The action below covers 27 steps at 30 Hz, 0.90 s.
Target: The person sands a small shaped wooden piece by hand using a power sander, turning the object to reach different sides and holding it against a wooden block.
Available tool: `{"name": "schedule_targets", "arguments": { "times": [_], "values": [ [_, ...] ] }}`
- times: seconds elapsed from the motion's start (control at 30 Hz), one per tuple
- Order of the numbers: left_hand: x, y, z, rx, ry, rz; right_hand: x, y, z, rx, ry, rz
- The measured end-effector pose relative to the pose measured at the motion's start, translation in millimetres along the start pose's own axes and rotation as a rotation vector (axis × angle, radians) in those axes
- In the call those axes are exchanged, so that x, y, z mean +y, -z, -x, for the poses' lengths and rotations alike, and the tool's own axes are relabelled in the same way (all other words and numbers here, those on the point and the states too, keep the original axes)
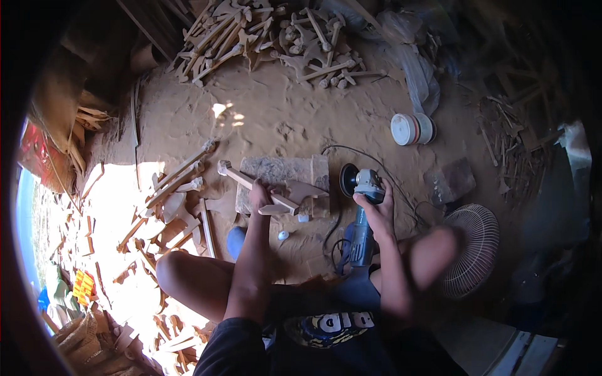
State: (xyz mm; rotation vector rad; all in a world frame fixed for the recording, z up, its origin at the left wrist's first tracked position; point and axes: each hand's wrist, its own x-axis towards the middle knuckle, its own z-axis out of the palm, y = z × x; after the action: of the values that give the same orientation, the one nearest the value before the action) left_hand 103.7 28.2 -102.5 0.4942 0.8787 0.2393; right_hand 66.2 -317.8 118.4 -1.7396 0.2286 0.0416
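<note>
Around your left grip (258, 195) you have an uneven, sandy dirt floor (169, 106). Well to that grip's left, harsh sunlight (122, 182) washes the ground almost white; ahead of it, small bright spots (229, 114) dot the sand. To the right of your right grip (378, 207) and nearer you is a round fan (473, 250); farther right, deep shade (542, 244) hides most detail.
</note>
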Motion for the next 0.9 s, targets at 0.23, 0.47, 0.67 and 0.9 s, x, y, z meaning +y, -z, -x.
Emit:
{"name": "schedule_targets", "arguments": {
  "times": [0.23,0.47,0.67,0.9],
  "values": [
    [-8.0,7.1,22.5,0.080,-0.034,-0.159,55.9,-2.6,13.1,-0.119,0.171,0.267],
    [-0.1,13.9,20.3,0.068,-0.028,-0.103,72.9,-35.2,-4.3,-0.230,0.234,0.210],
    [-11.1,7.9,31.2,0.054,-0.003,-0.090,88.4,-32.6,-14.0,-0.291,0.232,0.280],
    [-0.5,11.7,20.2,0.039,0.031,-0.053,69.6,-37.1,-12.8,-0.231,0.091,0.389]
  ]
}}
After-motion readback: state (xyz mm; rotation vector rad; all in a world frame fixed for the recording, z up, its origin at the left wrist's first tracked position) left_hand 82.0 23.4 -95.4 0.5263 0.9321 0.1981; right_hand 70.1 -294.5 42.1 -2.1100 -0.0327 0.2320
